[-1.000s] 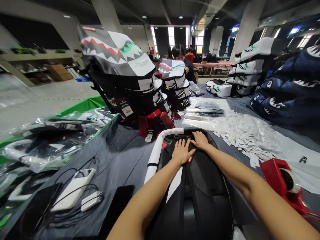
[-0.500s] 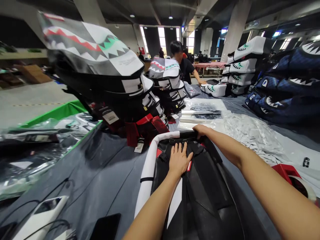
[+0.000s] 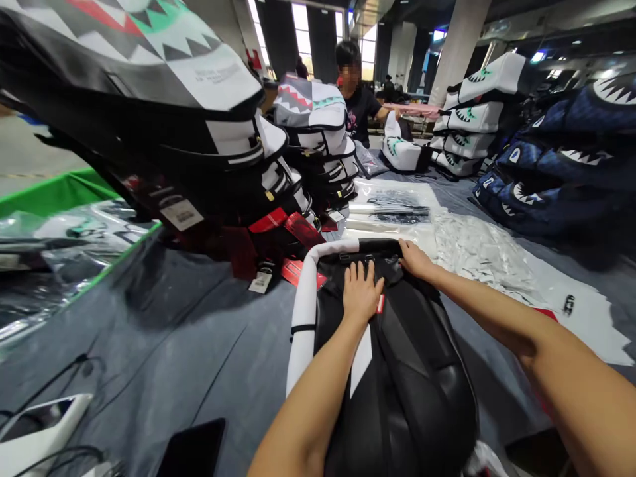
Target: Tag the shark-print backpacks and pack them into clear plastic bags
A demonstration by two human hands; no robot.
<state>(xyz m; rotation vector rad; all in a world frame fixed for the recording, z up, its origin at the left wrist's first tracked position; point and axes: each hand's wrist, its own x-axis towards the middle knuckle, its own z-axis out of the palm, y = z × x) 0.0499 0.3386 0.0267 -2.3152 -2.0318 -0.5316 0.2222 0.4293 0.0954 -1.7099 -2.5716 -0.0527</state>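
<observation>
A black and white backpack (image 3: 417, 377) lies on the grey-covered table with its strap side up. My left hand (image 3: 362, 289) rests flat on the upper back panel, fingers spread, just below the black buckles and beside a small red label (image 3: 380, 304). At the top right corner of the backpack, my right hand (image 3: 416, 260) has its fingers curled over the edge and grips it. A white padded side (image 3: 305, 298) with a thin black band runs along the left of the backpack. Close to its upper left corner lies a red tag (image 3: 293, 271).
Stacked shark-mouth backpacks (image 3: 218, 142) lean at the left, and dark blue ones (image 3: 556, 159) at the right. Clear plastic bags (image 3: 477, 248) lie beyond my right hand. A black phone (image 3: 193, 447) and a white device (image 3: 47, 421) sit at front left. Across the table stands a co-worker (image 3: 360, 109).
The view has shifted forward and down. My right hand has slid slightly along the backpack's top edge toward its right corner. Across the table, the co-worker has raised part of a white bag.
</observation>
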